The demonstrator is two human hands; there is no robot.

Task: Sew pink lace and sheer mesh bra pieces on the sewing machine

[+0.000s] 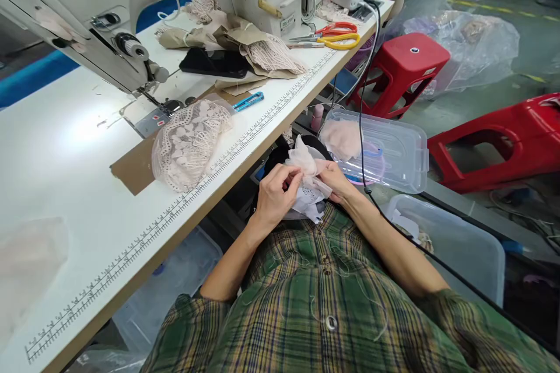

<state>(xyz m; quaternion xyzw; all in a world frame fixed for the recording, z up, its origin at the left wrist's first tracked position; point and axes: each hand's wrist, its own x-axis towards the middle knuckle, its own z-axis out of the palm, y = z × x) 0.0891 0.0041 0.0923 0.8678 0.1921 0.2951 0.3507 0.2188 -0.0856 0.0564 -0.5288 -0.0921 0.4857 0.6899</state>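
Observation:
Low over my lap, both hands are on a piece of thin pale fabric [304,158]. My left hand [278,189] pinches its near edge between thumb and fingers. On the other side my right hand [333,179] grips the same fabric, its fingers partly hidden behind the folds. White perforated cloth scraps [308,201] lie just beneath the hands. On the sewing table [100,245], left of my hands, a beige lace cup piece [188,143] rests by the presser foot of the sewing machine [160,106].
A blue thread snipper [248,101], a black phone [214,63], lace bundles [271,53] and scissors [339,36] lie on the table. Right of my hands are a clear plastic lid [400,151], a plastic bin [470,245] and red stools [413,55]. A black cable [362,128] hangs near my right arm.

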